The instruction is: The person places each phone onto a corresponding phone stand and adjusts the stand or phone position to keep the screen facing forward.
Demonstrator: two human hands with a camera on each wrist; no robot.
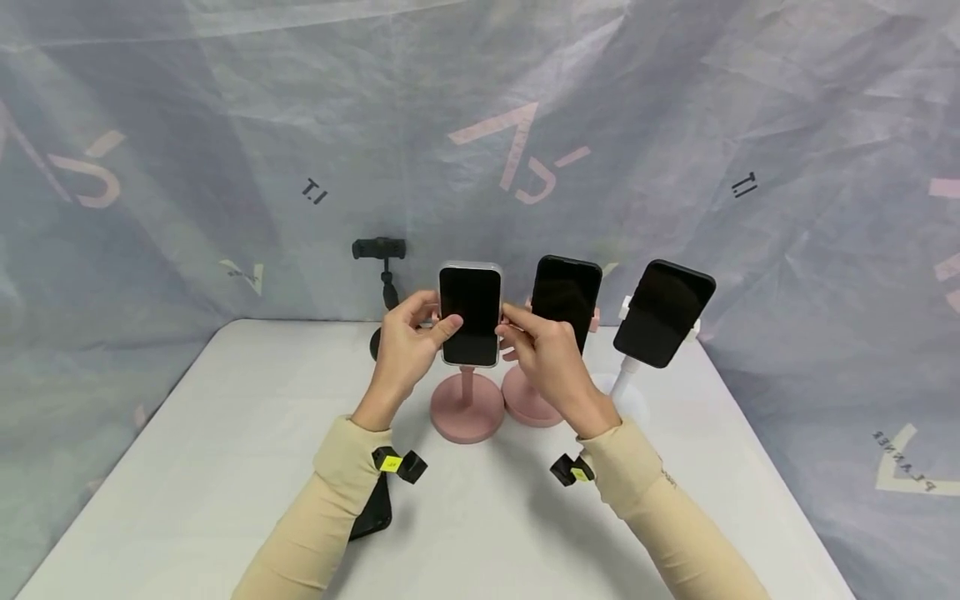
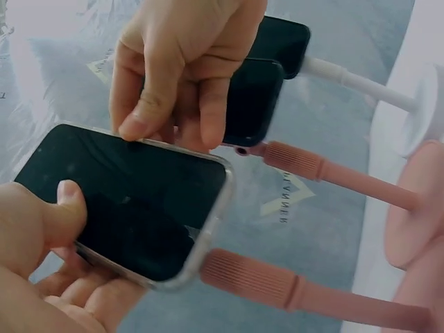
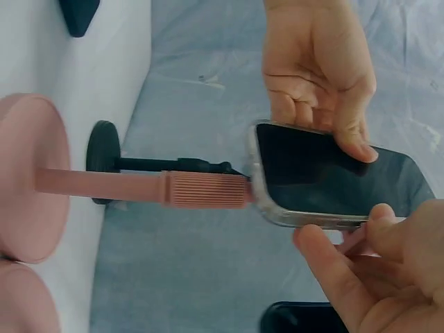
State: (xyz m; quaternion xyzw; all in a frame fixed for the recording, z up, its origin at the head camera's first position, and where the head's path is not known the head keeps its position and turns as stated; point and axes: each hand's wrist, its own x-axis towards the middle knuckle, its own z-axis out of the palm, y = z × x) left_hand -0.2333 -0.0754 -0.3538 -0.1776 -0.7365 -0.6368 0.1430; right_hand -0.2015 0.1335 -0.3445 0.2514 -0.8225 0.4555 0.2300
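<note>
A phone in a clear case [image 1: 476,304] sits upright, screen forward, at the head of a pink phone stand [image 1: 467,421]. My left hand [image 1: 408,346] holds the phone's left side, thumb pressed on the screen [image 3: 305,163] and fingers behind. At the opposite edge, my right hand [image 1: 551,354] pinches the stand's pink clamp arm [image 3: 354,239] between thumb and fingers, close against the case. The ribbed neck [image 2: 243,277] of the stand shows below the phone. Most of the clamp is hidden behind the phone.
Just right stand another pink stand [image 1: 528,404] carrying a black phone [image 1: 564,292] and a white stand [image 1: 624,387] carrying a tilted phone [image 1: 666,312]. A black stand [image 1: 378,248] is behind my left hand. A dark phone [image 1: 375,510] lies on the white table [image 1: 247,433] under my left forearm.
</note>
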